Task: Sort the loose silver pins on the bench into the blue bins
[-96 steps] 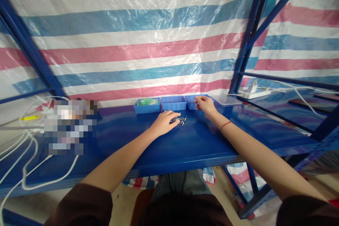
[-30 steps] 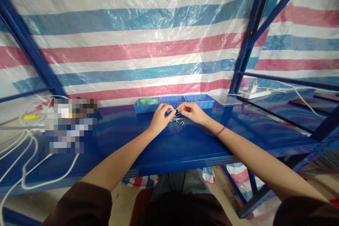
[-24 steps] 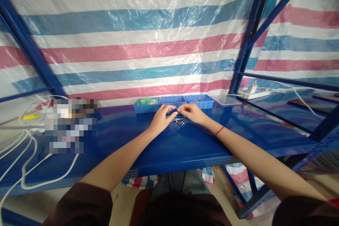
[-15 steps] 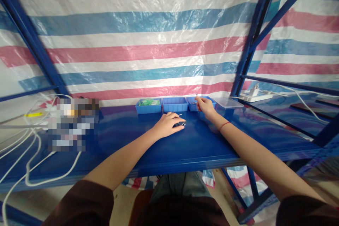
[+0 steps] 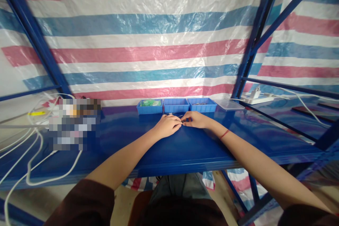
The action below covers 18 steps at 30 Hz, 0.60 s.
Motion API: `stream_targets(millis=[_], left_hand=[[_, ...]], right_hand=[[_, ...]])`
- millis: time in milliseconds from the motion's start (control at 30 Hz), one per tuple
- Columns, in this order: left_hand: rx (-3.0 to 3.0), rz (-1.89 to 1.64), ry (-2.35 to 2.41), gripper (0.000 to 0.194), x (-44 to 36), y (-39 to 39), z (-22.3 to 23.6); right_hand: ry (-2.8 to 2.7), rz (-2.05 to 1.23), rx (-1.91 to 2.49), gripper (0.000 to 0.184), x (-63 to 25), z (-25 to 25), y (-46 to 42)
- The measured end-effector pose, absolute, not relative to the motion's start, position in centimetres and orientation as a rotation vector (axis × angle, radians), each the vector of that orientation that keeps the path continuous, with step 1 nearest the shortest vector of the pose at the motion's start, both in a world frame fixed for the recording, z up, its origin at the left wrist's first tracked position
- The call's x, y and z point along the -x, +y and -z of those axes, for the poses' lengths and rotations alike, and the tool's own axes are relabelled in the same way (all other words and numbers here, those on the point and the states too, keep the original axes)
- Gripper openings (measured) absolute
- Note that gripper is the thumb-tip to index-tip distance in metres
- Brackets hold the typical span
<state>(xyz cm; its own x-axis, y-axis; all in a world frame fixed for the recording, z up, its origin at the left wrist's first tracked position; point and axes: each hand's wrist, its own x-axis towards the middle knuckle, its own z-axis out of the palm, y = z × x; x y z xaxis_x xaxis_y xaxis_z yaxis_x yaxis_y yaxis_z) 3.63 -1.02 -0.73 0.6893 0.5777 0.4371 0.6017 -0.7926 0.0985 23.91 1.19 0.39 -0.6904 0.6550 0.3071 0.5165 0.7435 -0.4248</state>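
My left hand rests on the blue tabletop with its fingers curled around something small and dark, mostly hidden. Against its fingertips, my right hand is closed in a pinch, and whatever lies in it is too small to make out. Thin metal pieces lie on the table just beyond the left fingers. Behind the hands stands a row of blue bins. Small metal parts lie in the right bin, and a green bag fills the left bin.
Between the outer bins is a middle blue bin. A clear plastic lid lies right of them, before a white power strip. White cables and a blurred-out heap occupy the left side. Blue metal posts frame the table.
My right hand has come back from the right bin, toward me and leftward, to meet my left hand. The left hand stays in about the same place, its fingers drawn closer together.
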Motion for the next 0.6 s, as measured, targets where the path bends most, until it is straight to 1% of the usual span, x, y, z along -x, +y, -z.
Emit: stream_targets(millis=[267,433,600], left_hand=[[2.820,0.729,-1.012,0.024,-3.4,-0.5,1.0],[2.812,0.776,-1.018,0.022,-3.4,-0.3,0.9],[2.791,0.881,-1.075,0.021,-3.3,-0.3,0.5]], right_hand=[[-2.447,-0.198,1.158,0.016,-23.3,0.3,1.6],[-2.457,-0.061,1.118,0.013,-23.4,0.4,1.3],[-2.351,-0.106,1.009,0.011,-22.7,-0.3,0.5]])
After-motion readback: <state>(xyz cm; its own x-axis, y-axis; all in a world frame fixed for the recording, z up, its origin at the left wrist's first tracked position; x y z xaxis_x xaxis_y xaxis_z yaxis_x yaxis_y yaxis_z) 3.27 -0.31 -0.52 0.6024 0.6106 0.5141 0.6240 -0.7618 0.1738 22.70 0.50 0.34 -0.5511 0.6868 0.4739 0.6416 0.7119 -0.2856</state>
